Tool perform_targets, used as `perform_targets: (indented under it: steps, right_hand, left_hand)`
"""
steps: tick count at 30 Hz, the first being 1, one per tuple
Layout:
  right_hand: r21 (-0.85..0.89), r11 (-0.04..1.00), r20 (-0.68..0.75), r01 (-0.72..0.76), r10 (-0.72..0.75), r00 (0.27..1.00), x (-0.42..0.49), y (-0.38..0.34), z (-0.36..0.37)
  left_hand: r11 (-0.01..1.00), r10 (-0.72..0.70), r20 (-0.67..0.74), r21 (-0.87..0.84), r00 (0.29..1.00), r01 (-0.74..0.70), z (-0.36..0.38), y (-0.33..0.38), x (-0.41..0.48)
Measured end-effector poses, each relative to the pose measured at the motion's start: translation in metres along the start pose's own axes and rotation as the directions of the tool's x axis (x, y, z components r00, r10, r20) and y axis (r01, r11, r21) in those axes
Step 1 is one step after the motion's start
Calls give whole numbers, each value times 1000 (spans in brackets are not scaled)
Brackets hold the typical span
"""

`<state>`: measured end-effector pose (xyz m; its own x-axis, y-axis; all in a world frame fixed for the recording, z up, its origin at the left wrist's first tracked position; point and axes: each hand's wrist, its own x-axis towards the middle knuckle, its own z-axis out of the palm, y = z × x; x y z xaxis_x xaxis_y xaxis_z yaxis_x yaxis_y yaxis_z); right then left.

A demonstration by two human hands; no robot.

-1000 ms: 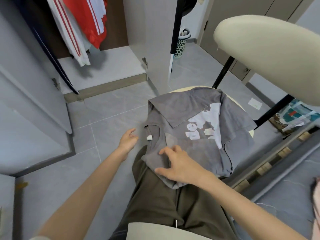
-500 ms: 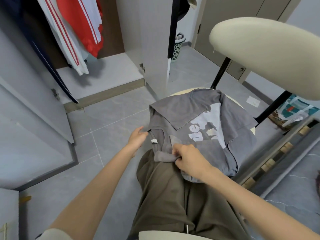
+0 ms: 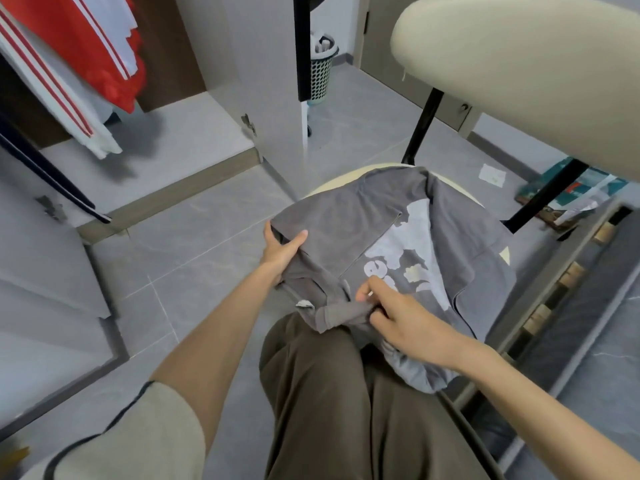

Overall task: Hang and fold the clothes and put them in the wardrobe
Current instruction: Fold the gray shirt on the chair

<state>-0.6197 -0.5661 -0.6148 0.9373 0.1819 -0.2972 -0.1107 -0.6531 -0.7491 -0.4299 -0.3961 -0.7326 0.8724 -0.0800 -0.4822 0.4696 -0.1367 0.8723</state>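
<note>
grey tiled floor (image 3: pixel 194 258), open wardrobe (image 3: pixel 156 161) at top left w/ a red & white garment (image 3: pixel 86 46) hanging in it. the grey t-shirt (image 3: pixel 346 216) lies part-folded on the cream chair seat (image 3: pixel 332 181), just in front of the person's knees, its near edge drooping toward the lap. left hand (image 3: pixel 280 251) grips the shirt's left corner, thumb on top, fingers tucked under. right hand (image 3: pixel 405 323) pinches a bunched bit of fabric at the near edge, by the neckline. step in hand: folding, prob mid-fold, since the sides look turned in. nxt move needs both hands lifting together & laying the near part over the print w/o the side folds slipping, then flattening. shirt isn't in the wardrobe yet.
</note>
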Motion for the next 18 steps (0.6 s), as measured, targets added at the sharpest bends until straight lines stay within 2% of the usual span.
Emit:
perform_targets:
  steps: [5, 7, 11, 15, 18]
  right_hand:
    - [87, 993, -12, 81, -81, 997, 10, 8, 4]
    - [105, 992, 6, 68, -69, 998, 11, 8, 1]
    - [42, 997, 50, 58, -60, 997, 9, 8, -7]
    - [-96, 993, 90, -74, 82, 992, 8, 5, -17]
    - [-250, 942, 121, -223, 259, 958, 9, 4, -27]
  left_hand:
    - [998, -62, -62, 6, 996, 62, 8, -5, 21]
    - [996, -86, -26, -21, 996, 85, 10, -7, 26]
    - [993, -84, -13, -83, 996, 83, 10, -15, 30]
    - [989, 6, -87, -144, 996, -19, 7, -14, 22]
    - [987, 164, -166, 22, 972, -162, 2, -1, 11]
